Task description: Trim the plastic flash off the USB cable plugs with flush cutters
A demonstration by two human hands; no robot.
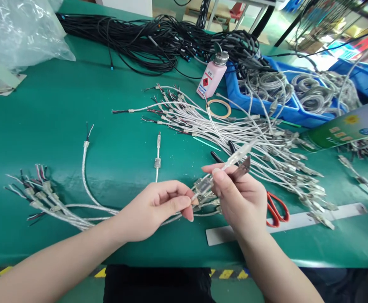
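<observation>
Between finger and thumb, my left hand [161, 206] pinches a thin white cable just below a translucent block [203, 185]. My right hand [243, 202] is closed round the same cable above that block, and its pale connector end [242, 152] points up and right. A small dark blade [243, 168] also sticks out from the fingers of my right hand. Under both hands lie more cables with blocks, partly hidden. Their stripped wire ends [40, 189] fan out at the left. A separate cable with a block [157, 162] lies just beyond my left hand.
A large pile of white cables [215, 128] spreads across the right. Red-handled scissors [276, 210] and a steel ruler [338, 212] lie beside my right hand. Farther back stand a pink bottle [211, 78], blue bins [234, 90] and a green can [338, 130]. Black cables [133, 40] line the far edge.
</observation>
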